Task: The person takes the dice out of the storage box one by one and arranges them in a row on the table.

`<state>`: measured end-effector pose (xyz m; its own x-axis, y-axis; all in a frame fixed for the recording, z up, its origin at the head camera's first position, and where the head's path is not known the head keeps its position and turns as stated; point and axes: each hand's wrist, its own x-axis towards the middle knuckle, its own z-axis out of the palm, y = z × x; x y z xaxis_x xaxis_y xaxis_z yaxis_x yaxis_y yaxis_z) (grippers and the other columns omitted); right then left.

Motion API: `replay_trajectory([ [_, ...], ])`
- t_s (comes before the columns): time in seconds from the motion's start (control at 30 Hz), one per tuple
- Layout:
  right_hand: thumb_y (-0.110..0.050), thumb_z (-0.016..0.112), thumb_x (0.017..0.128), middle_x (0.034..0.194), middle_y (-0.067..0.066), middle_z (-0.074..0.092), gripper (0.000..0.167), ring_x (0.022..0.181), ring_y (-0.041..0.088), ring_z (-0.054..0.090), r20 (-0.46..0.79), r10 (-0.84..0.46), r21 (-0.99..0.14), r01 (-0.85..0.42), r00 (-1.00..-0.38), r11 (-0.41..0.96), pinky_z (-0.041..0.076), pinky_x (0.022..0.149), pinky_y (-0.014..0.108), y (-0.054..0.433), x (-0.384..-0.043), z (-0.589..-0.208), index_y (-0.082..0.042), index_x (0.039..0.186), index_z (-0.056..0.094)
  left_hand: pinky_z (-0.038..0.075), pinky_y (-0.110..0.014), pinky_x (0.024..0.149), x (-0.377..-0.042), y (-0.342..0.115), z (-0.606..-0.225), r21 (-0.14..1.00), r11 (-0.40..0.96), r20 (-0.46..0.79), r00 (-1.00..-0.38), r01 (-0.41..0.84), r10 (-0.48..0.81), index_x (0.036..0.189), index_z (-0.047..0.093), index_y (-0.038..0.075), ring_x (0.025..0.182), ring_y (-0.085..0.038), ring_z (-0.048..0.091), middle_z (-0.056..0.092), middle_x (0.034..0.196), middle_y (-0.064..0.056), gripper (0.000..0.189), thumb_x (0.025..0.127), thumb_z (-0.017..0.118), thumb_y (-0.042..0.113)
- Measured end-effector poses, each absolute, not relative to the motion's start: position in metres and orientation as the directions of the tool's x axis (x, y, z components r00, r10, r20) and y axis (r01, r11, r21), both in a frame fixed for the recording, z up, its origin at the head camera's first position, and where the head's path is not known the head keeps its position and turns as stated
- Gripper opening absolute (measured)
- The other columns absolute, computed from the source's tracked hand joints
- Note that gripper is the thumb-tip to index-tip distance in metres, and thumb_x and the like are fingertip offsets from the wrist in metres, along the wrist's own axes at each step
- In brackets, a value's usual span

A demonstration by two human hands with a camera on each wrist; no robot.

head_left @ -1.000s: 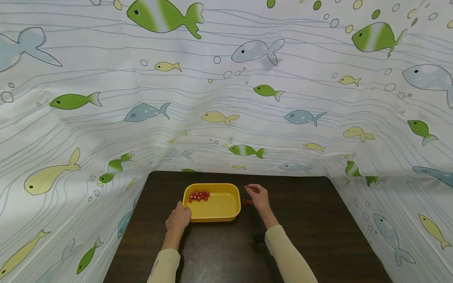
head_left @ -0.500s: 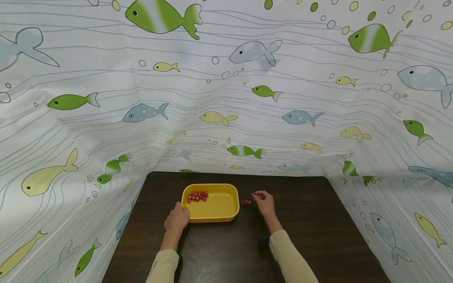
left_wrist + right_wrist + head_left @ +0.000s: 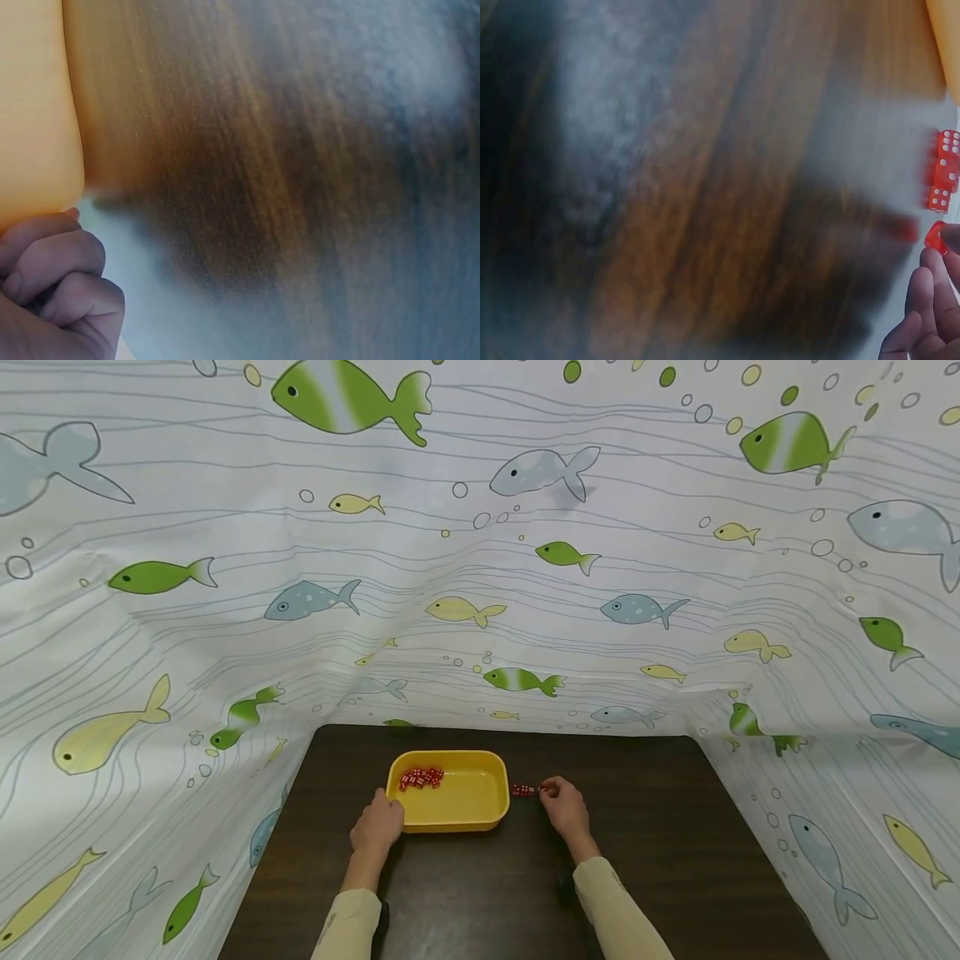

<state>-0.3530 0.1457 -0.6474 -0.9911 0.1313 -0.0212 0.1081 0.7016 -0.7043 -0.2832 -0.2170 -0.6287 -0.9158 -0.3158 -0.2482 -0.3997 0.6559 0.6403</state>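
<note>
Left hand: gripping the tray at its near left corner, fingers curled against the wall; hand (image 3: 377, 821)
Right hand: thumb and fingers pinching one red die; hand (image 3: 566, 807) is over the table right of the tray
Held die: red die (image 3: 934, 235) at the fingertips, just beside the near end of the row, narrow gap between; cannot tell if it touches the wood
Dice row: three red dice (image 3: 945, 171) in a line, touching, white dots showing, between the tray's right wall and the right hand
Tray: yellow tray (image 3: 465, 806), rounded corners, flat on the table, left of centre
Dice in tray: red dice pile (image 3: 421, 777) bunched at the far left; yellow floor shows to the right and on the near side
Table: dark wood table (image 3: 675, 852), wide stretch from right hand to right edge, more wood between the forearms
Far edge: thin strip of wood between the tray's far rim and the fish cloth (image 3: 405, 547)
Cloth: white, fish print, rising at the back and both sides
Sleeves: cream sleeves (image 3: 617, 906) on both forearms
</note>
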Motion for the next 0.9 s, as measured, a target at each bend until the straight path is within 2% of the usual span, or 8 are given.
replay_trajectory([
  [0.2,-0.022,0.072,0.102,0.105,0.005,0.074,0.019,0.081,0.019,0.063,-0.023,0.122,-0.692,0.104,-0.992,0.715,0.049,0.070,0.039,0.1428,-0.3536,-0.6508,-0.014,0.119,0.074,0.047,-0.050,0.077,-0.2820,-0.2161,-0.6267,0.645,0.647,-0.257,-0.913,-0.407,-0.318,0.145,0.045,-0.007,0.082,-0.032,0.058,0.063,0.105,-0.022,0.051,0.107,0.037,0.027],
  [0.6,-0.022,0.071,0.102,0.107,0.003,0.072,0.021,0.082,0.020,0.061,-0.015,0.092,-0.651,0.079,-0.996,0.755,0.049,0.072,0.041,0.1416,-0.3567,-0.6532,-0.018,0.122,0.075,0.048,-0.055,0.085,-0.2840,-0.2163,-0.6276,0.645,0.639,-0.272,-0.907,-0.419,-0.320,0.150,0.042,-0.007,0.090,-0.034,0.060,0.064,0.120,-0.027,0.055,0.106,0.036,0.027],
  [0.9,-0.019,0.072,0.101,0.110,0.004,0.073,0.026,0.085,0.021,0.063,-0.015,0.073,-0.645,0.065,-0.997,0.761,0.051,0.073,0.044,0.1408,-0.3556,-0.6509,-0.018,0.127,0.075,0.049,-0.055,0.086,-0.2849,-0.2166,-0.6275,0.648,0.636,-0.274,-0.908,-0.418,-0.318,0.148,0.042,-0.008,0.089,-0.034,0.059,0.064,0.117,-0.026,0.055,0.107,0.037,0.027],
])
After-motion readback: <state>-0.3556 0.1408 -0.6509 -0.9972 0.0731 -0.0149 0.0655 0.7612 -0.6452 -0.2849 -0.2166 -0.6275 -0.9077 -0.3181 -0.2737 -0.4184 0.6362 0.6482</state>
